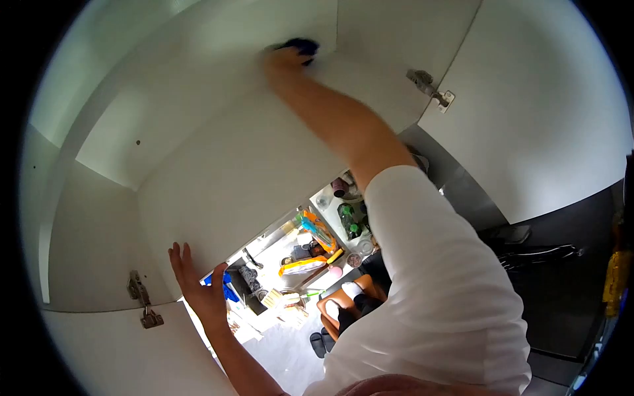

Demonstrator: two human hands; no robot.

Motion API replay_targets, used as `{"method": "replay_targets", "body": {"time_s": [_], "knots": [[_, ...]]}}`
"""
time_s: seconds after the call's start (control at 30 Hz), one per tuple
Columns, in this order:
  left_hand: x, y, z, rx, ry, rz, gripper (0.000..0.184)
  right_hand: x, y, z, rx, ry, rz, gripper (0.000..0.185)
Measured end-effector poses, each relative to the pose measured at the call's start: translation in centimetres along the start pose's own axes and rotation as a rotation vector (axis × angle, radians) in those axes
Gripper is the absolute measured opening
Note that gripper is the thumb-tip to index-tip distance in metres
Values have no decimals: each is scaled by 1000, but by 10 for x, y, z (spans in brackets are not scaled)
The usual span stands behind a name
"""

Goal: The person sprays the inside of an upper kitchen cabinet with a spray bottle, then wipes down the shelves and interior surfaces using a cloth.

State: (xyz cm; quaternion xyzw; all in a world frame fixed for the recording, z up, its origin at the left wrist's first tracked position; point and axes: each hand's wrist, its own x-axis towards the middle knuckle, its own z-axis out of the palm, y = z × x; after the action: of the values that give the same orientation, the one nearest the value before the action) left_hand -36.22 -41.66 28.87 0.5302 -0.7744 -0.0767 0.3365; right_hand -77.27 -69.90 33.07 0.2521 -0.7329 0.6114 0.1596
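Deep inside the white cabinet, my right hand is closed on a dark blue cloth. The cloth is pressed near the back corner, and motion blurs the hand a little. My left hand is at the front edge of the cabinet's bottom panel, lower left. Its fingers are spread, the thumb apart from them, and nothing is held.
Cabinet doors stand swung out on a right hinge and a left hinge. Far below is a cluttered counter with a green-capped bottle and orange packages. My feet are on a brown stool; dark slippers lie on the floor.
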Motion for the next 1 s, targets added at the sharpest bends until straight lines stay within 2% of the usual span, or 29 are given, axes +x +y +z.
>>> {"method": "replay_targets", "body": {"time_s": [0.1,0.2,0.27,0.37,0.4,0.43,0.5,0.53,0.6,0.63,0.7,0.83,1.0], "knots": [[0,-2,1,38,-10,12,84,-60,-41,-1,-35,-250,-131,46],[-2,-6,2,38,13,43,83,-64,-50,-24,-117,-441,-337,38],[-2,-8,3,30,6,42,83,-21,-38,-41,-105,-463,-375,33],[-3,-14,8,-49,6,28,81,92,-10,-69,-131,-403,-288,27],[-2,-11,5,-26,3,28,81,143,35,-48,-224,-87,-774,27],[-1,-10,4,0,5,27,80,181,21,-63,-604,-530,-542,48],[-2,-15,4,1,-15,34,80,182,31,-112,-765,-248,-1002,44],[-3,-13,4,15,-10,24,80,178,40,-107,-764,-261,-1012,44],[0,-6,2,61,-21,-6,80,169,59,-96,-1222,-401,-1238,46],[0,-6,4,58,-31,-9,80,161,62,-95,-1228,-410,-1236,46],[-1,-12,6,91,-14,11,81,134,65,-85,-1409,-595,-1158,45],[0,-12,6,100,-22,-4,83,113,93,-65,-1316,-843,-1036,42],[-3,-11,5,91,-33,-5,82,148,103,-53,-1148,-1038,-746,40]]}}
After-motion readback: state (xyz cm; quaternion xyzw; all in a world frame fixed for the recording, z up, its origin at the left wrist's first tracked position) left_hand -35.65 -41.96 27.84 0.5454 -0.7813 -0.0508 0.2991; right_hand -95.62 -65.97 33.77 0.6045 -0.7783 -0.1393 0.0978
